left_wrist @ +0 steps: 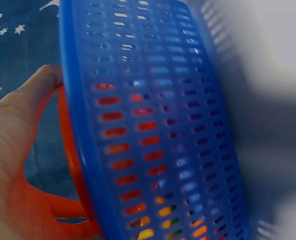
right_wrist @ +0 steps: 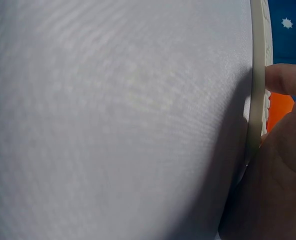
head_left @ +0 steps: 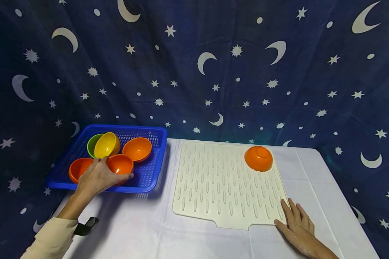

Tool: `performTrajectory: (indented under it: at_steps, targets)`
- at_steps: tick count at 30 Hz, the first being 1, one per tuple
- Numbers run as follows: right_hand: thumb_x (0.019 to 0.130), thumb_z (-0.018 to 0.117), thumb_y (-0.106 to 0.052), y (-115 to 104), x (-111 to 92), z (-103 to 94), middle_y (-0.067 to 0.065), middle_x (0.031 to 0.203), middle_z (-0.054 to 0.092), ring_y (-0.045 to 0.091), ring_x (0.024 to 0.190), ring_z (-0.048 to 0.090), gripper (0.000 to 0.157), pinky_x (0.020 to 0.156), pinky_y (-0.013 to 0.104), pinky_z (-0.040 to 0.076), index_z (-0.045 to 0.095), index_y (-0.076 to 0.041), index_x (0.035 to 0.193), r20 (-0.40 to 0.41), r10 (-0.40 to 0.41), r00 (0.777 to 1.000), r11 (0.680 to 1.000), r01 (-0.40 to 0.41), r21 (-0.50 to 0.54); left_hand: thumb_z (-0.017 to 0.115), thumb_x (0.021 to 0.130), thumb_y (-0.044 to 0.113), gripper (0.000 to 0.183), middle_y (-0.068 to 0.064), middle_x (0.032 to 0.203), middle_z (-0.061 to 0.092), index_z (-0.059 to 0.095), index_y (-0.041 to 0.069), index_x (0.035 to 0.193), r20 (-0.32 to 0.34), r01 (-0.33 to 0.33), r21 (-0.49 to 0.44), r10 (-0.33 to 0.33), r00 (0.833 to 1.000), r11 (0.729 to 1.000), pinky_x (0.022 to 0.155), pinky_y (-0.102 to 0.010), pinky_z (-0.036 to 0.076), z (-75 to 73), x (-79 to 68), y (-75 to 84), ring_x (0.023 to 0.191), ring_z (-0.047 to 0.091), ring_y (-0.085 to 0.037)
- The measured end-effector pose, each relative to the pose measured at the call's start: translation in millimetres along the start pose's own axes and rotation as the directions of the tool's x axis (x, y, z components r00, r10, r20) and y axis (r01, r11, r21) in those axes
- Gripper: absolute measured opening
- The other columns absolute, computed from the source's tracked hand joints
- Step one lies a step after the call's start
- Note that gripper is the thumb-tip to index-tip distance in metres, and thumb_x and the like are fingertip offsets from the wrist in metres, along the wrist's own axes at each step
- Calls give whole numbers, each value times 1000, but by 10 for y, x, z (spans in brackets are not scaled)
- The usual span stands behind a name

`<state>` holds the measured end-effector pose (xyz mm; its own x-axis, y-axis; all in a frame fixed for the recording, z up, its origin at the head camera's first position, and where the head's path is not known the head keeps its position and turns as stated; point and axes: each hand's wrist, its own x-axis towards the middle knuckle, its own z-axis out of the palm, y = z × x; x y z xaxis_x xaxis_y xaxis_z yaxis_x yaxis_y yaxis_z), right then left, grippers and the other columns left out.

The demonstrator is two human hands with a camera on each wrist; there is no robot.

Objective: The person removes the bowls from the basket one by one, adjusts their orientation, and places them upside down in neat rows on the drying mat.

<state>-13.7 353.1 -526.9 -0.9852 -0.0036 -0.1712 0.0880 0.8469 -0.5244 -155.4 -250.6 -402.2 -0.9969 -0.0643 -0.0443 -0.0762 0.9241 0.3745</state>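
Observation:
In the head view my left hand (head_left: 98,176) reaches over the front of the blue basket (head_left: 161,151) and grips an orange bowl (head_left: 121,164), thumb at its right side and fingers at its left. The left wrist view shows the thumb (left_wrist: 35,87) against the bowl's edge, and the basket's slotted wall hides much of the bowl. My right hand (head_left: 296,226) rests with fingers extended on the front right corner of the cream draining mat (head_left: 210,180). An overturned orange bowl (head_left: 258,158) stands on the mat's back right part.
Other bowls share the basket: a yellow bowl (head_left: 107,144) leaning on a green bowl (head_left: 92,145), an orange bowl (head_left: 137,149) at right and another orange bowl (head_left: 79,169) at left. A white cloth (head_left: 194,237) covers the table. A starry curtain (head_left: 181,64) hangs behind.

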Motion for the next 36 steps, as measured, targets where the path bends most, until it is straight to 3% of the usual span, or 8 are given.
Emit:
performTrajectory:
  at_steps: [14, 21, 32, 36]
  targets:
    - [102, 52, -45, -30, -20, -88, 38, 157, 0, 59, 139, -11, 87, 95, 79, -1, 7, 3, 159, 45, -27, 999, 1000, 27, 12, 77, 65, 78, 128, -34, 115, 51, 37, -9, 150, -103, -69, -13, 67, 992, 998, 73, -61, 52, 9, -169, 331, 97, 55, -49]
    - [102, 52, -45, -35, -16, -77, 39, 155, -1, 62, 138, -12, 87, 94, 81, -4, 7, 5, 158, 40, -33, 999, 999, 31, 28, 79, 66, 75, 131, -36, 133, 44, 30, -11, 153, -53, -82, -85, 77, 996, 993, 86, -67, 48, -46, -209, 528, 114, 46, -53]
    - [103, 49, -47, -30, -15, -74, 39, 156, -3, 62, 138, -13, 87, 94, 81, -4, 5, 4, 158, 47, -16, 999, 1000, 16, 16, 87, 64, 63, 118, -34, 132, 43, 42, -9, 145, -115, -185, -80, 175, 978, 979, 82, -66, 51, 7, -318, 782, 114, 43, -49]
    - [103, 50, -48, -34, -15, -70, 38, 156, -3, 62, 138, -12, 88, 94, 81, -4, 6, 5, 158, 46, -15, 999, 1000, 14, 11, 88, 63, 63, 116, -30, 132, 46, 44, -6, 145, -112, -194, -92, 184, 977, 977, 80, -63, 53, 39, -362, 878, 112, 45, -46]
